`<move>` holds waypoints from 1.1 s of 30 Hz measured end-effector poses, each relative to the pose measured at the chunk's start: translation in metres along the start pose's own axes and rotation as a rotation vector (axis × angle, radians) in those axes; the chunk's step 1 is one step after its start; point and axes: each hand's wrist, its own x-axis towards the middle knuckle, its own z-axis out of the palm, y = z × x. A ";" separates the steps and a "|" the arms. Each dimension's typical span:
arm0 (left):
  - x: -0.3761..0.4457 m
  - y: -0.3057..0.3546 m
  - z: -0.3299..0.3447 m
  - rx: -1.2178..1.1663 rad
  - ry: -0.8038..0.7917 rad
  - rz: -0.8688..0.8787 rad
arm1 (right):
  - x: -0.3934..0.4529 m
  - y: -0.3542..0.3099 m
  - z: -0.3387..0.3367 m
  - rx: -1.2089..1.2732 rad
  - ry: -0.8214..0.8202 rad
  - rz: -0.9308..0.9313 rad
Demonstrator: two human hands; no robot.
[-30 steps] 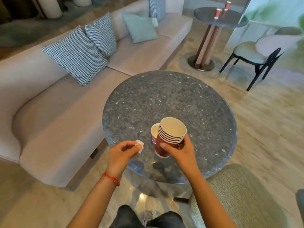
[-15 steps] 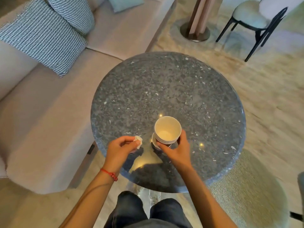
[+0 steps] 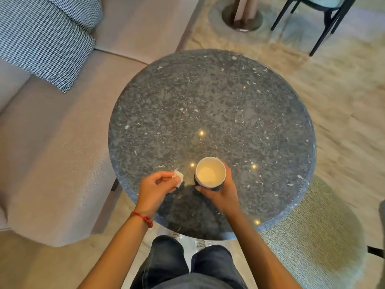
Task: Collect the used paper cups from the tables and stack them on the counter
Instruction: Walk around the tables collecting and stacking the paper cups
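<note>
Head view: the stack of paper cups (image 3: 210,172) stands upright, its long axis vertical, its open cream mouth facing straight up at the camera; only the top rim and a sliver of dark wall show, so the number of cups cannot be told. It sits over the near part of the round stone table (image 3: 218,105), close to the near edge. The right hand (image 3: 220,189) curls round the stack from the near side, thumb at the left wall, fingers round the right. Just left of the stack, apart from it, the left hand (image 3: 157,187) pinches a small crumpled white tissue (image 3: 178,177) between thumb and fingertips; a red cord bracelet (image 3: 142,218) circles that wrist. Beyond the stack the tabletop stretches bare to its far rim. Left of the table, nearly touching its edge, runs a beige sofa (image 3: 52,153) with a houndstooth cushion (image 3: 41,42). Right of the table and near its edge is a green upholstered seat (image 3: 316,236). Past the far rim stand another table's pedestal base (image 3: 241,17) and dark chair legs (image 3: 325,28).
</note>
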 end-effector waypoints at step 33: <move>-0.037 0.006 0.101 0.296 -0.602 0.138 | -0.135 -0.012 -0.064 0.418 0.757 0.227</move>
